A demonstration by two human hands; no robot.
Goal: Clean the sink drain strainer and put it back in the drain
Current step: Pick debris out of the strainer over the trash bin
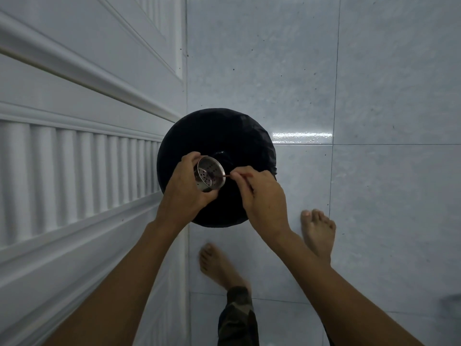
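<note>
My left hand (pixel 184 188) grips a round steel sink strainer (pixel 210 174) by its wall, tilted so its perforated inside faces me. My right hand (pixel 262 193) pinches a thin reddish-brown stick (pixel 222 175) whose tip pokes into the strainer's holes. Both hands hover over a round bin lined with a black bag (pixel 224 136) that stands on the floor. The sink and its drain are not in view.
White moulded cabinet panels (pixel 82 151) run along the left, touching the bin's side. Pale glossy floor tiles (pixel 374 96) spread to the right. My two bare feet (pixel 318 233) stand just behind the bin.
</note>
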